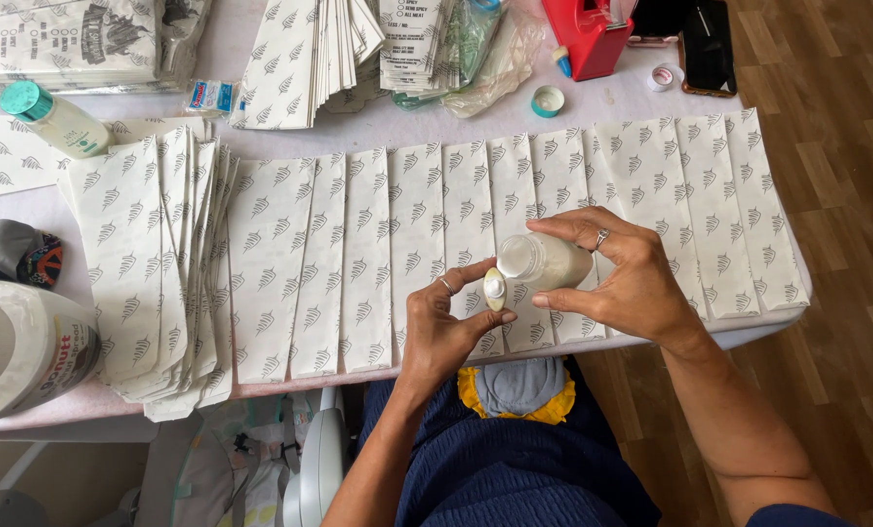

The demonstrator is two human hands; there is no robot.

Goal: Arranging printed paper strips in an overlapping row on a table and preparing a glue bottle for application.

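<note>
- Right hand [632, 278] holds a small white bottle [546, 262] on its side, mouth open and pointing left; fingers [578, 226] curl over the top, thumb under, closed snug round the body.
- Left hand [446, 327] pinches a small round plug [495, 289] between thumb and forefinger, other fingers loosely curled; the plug sits just beside the bottle mouth, nearly touching.
- Bottle and plug hover over the near edge of the table [515, 122], above a row of overlapped leaf-print paper bags [358, 263].
- Judgement: the step is work at the bottle mouth, plug going on or off; cannot tell which.
- To do it well: keep the bottle level or mouth slightly up so the white contents stay in; bags right below would get soiled.
- Keep the right grip light; a soft bottle squeezed hard may squirt.
- Line the plug square to the mouth; hold it by the rim, not the wet face.
- Keep both wrists close, small moves only.
- Around: a fanned stack of bags [154, 263] to the left, another bottle with a teal cap [56, 117] at far left, a loose teal cap [547, 101] and a red tape dispenser [588, 37] at the far edge, a big white tub [22, 346] at near left.
</note>
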